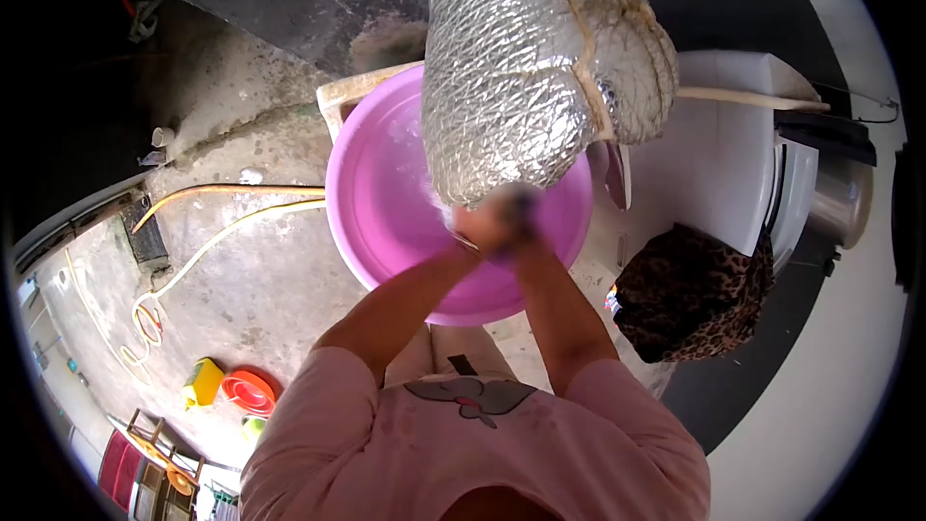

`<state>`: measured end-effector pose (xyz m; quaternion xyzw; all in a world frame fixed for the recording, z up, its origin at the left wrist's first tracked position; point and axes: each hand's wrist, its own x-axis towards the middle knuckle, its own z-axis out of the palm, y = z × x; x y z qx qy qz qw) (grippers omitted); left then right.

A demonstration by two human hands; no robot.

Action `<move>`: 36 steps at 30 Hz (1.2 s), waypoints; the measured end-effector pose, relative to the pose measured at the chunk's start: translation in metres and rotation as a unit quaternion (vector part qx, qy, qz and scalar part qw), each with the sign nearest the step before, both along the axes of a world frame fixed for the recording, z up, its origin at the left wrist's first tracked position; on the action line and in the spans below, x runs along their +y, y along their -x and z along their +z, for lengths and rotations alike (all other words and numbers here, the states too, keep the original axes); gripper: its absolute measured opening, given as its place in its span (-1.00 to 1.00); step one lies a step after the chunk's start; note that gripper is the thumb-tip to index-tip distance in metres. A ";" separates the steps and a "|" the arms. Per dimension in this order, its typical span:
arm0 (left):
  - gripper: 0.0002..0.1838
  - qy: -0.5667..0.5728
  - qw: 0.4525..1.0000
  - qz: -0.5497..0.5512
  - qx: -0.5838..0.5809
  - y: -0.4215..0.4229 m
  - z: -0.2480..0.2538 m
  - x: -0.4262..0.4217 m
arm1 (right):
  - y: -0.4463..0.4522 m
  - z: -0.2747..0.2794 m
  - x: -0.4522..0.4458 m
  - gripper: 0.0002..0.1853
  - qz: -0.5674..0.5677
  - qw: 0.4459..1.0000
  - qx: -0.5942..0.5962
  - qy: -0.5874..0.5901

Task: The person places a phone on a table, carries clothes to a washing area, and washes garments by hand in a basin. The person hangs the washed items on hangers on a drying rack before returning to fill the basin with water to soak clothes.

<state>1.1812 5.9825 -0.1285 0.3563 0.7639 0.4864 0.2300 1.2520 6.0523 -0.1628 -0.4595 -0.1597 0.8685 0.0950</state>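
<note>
A wide pink basin point(376, 222) stands in front of me, and a large silver foil-wrapped bundle point(511, 68) overlaps its far side. Both hands are close together over the basin, at the lower end of the foil. My left hand point(475, 224) is smeared by motion, its fingers hard to make out. Beside it on the right, my right hand point(516, 217) is blurred too, with a dark patch over it. Whether either one holds something cannot be seen.
Hoses point(227, 230) lie on the concrete floor at left. A yellow container point(203, 383) and a red basin point(249, 392) are at lower left. At right are a white appliance point(719, 164) and a leopard-print cloth point(690, 299). A pale frame point(352, 89) shows behind the pink basin.
</note>
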 end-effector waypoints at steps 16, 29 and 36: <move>-0.59 0.454 0.885 -0.094 0.035 0.067 -0.109 -0.060 | -0.001 -0.073 -0.027 -0.56 0.522 0.520 -0.296 -0.608; -0.47 0.137 0.955 -0.186 -0.187 0.013 0.107 -0.007 | 0.022 0.005 0.026 -0.50 0.087 0.996 -0.002 0.000; -0.72 0.227 0.952 0.201 -0.049 0.072 0.024 0.029 | 0.046 -0.026 0.015 -0.47 0.027 0.995 -0.093 -0.039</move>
